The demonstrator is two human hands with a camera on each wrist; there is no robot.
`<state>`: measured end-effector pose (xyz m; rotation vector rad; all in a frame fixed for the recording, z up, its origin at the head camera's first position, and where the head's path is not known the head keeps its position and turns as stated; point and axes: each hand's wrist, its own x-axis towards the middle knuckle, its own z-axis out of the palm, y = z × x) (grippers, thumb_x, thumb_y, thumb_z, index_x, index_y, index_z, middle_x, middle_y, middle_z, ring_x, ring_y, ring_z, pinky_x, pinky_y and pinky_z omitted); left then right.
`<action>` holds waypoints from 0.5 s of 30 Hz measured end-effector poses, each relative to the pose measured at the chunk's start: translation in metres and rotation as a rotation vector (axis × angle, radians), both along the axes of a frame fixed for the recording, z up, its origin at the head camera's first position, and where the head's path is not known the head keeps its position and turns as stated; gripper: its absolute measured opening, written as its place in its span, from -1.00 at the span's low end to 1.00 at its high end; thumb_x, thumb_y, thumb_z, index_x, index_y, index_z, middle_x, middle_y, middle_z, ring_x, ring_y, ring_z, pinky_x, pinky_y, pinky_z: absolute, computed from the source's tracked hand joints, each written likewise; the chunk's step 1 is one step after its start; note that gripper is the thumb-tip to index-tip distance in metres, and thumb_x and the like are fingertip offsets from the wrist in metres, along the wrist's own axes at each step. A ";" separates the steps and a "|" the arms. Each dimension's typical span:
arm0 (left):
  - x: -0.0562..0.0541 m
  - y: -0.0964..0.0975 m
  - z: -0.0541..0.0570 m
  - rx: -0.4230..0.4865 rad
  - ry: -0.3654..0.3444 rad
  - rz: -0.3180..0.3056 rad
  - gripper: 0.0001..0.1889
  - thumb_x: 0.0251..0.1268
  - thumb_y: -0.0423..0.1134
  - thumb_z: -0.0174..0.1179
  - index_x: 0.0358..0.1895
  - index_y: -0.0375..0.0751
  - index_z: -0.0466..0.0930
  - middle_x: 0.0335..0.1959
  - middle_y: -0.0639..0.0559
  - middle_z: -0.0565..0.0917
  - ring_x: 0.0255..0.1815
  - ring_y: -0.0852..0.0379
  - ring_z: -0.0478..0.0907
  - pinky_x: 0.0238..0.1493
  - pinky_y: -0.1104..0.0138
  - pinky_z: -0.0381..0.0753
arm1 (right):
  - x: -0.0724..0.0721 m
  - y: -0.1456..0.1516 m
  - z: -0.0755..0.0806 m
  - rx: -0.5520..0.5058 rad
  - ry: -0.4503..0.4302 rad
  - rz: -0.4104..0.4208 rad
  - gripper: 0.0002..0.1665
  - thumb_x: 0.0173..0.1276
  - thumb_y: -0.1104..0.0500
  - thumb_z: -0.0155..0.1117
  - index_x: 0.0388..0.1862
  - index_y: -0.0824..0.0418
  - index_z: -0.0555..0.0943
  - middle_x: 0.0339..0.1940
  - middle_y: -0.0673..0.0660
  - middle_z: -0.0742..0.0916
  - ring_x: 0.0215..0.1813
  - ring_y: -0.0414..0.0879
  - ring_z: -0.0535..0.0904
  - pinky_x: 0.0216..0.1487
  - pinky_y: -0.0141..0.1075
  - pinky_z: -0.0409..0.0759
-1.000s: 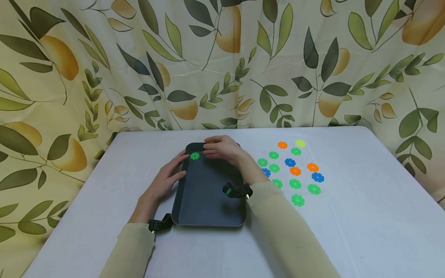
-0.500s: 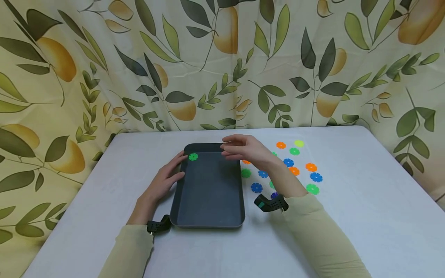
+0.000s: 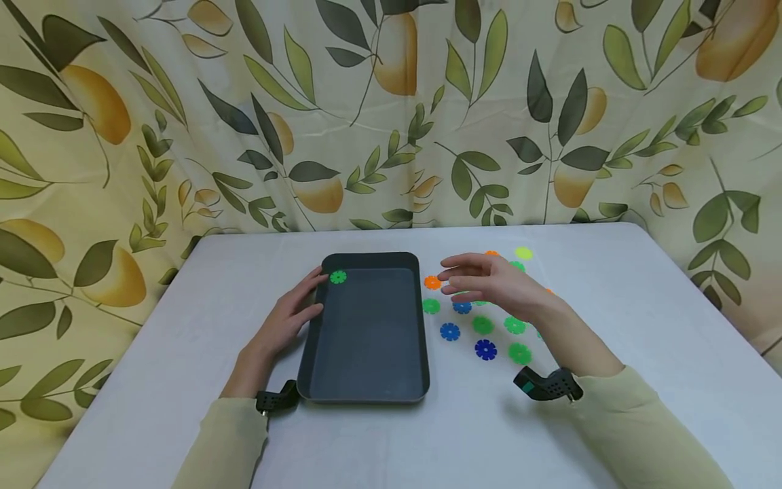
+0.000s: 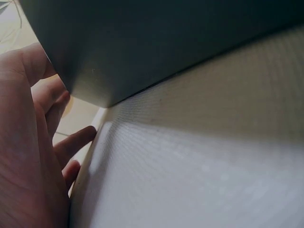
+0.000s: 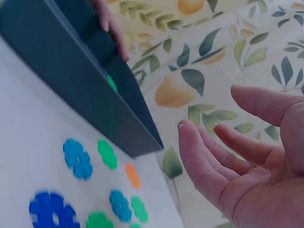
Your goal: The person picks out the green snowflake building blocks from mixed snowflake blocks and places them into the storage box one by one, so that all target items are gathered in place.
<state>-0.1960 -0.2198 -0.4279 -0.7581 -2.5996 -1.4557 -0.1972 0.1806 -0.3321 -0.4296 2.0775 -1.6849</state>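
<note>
In the head view, the right hand [image 3: 497,282] has moved from over the tray [image 3: 366,339] to above the pieces [image 3: 520,353] on the right, so one green piece [image 3: 338,277] seems let go, far left in the tray. I count one yellow piece [image 3: 524,253] outside; the hand hides some others. Left wrist: the left hand's [image 4: 31,137] fingers are nearly straight beside the tray. Right wrist: loose fingers, holding nothing.
</note>
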 end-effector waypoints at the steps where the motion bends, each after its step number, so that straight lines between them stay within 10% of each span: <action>1: 0.000 0.000 0.000 0.005 -0.001 -0.001 -0.45 0.49 -0.36 0.10 0.49 -0.30 0.29 0.61 -0.14 0.12 0.61 -0.12 -0.01 0.50 -0.14 -0.03 | 0.002 0.004 0.000 0.013 0.006 -0.002 -0.36 0.44 0.21 0.32 0.42 0.37 0.37 0.31 0.39 0.55 0.23 0.26 0.58 0.18 -0.02 0.58; 15: -0.001 -0.001 -0.003 -0.014 0.017 0.006 -0.47 0.51 -0.34 0.08 0.49 -0.29 0.31 0.61 -0.10 0.13 0.61 -0.10 0.00 0.51 -0.13 -0.05 | 0.022 0.068 0.000 0.209 0.016 -0.017 -0.28 0.49 0.13 0.25 0.46 0.45 0.27 0.29 0.46 0.55 0.17 0.21 0.62 0.08 -0.20 0.65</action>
